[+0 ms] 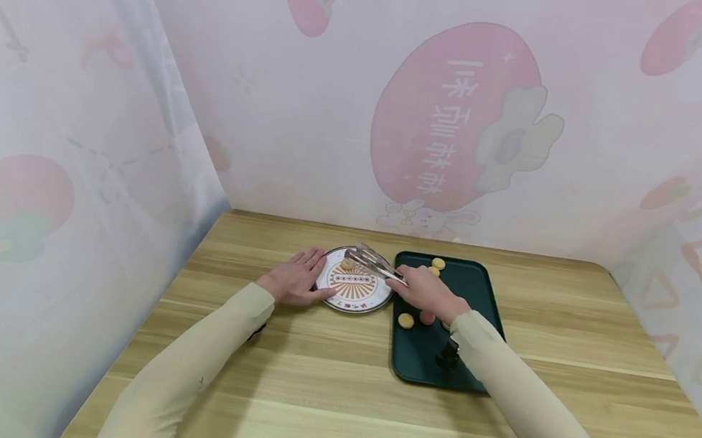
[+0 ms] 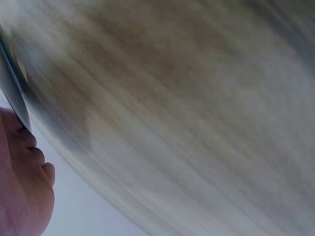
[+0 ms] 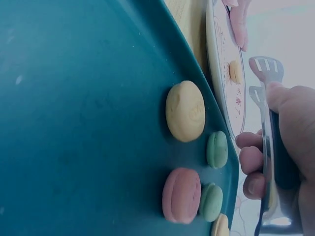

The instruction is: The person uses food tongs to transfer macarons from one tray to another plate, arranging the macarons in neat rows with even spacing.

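Observation:
A round white plate [image 1: 354, 309] with an orange ray pattern lies on the table, bearing one yellow macaron [image 1: 347, 265]. My left hand [image 1: 293, 279] touches the plate's left rim, fingers extended. My right hand [image 1: 428, 293] grips metal tongs [image 1: 374, 263], whose tips are over the plate near that macaron. In the right wrist view the slotted tong tips stand apart with nothing between them. Under my right hand is a dark green tray [image 1: 411, 359]. It holds a yellow macaron [image 3: 185, 111], a pink macaron [image 3: 182, 195] and green macarons [image 3: 211, 202].
The wooden table [image 1: 304, 401] extends in front of the plate and tray. Another yellow macaron [image 1: 439, 264] lies near the tray's far edge. A printed pink and white curtain [image 1: 334, 137] hangs behind the table and along its sides.

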`<state>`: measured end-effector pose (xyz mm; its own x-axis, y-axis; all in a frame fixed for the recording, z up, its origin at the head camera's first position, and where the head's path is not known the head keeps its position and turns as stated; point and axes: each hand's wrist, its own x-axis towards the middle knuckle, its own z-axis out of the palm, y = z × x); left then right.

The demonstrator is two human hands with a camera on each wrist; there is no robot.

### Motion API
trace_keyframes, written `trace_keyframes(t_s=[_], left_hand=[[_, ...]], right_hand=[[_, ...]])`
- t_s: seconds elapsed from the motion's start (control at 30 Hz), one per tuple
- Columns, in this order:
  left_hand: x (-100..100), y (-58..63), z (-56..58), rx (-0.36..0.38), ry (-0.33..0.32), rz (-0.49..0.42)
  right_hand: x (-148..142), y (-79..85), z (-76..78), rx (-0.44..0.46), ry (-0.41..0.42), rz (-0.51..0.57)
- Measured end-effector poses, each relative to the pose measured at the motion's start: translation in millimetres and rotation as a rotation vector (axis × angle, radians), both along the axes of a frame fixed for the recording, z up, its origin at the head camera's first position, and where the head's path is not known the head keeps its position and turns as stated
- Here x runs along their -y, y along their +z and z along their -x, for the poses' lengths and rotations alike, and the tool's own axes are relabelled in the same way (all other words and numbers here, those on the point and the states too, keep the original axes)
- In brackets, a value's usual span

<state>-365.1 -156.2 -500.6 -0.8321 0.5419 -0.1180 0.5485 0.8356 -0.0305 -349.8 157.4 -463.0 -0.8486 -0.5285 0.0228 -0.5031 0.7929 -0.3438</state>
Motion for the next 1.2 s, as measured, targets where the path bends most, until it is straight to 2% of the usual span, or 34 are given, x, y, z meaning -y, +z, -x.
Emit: trace_keyframes(t_s=[0.4, 0.63, 1.2], left_hand=[[0, -0.3, -0.6, 0.025, 0.018, 0.003], [-1, 0.3, -0.8, 0.015, 0.017, -0.005], [-1, -1.7, 2.5, 0.015, 0.015, -0.002]], right_hand=[[-29, 6.4, -15.4, -0.050, -0.012, 0.025], [-39, 12.2, -24.3, -0.043, -0.039, 0.023], [-59, 24.7, -45.7, -0.074, -0.009, 0.028]])
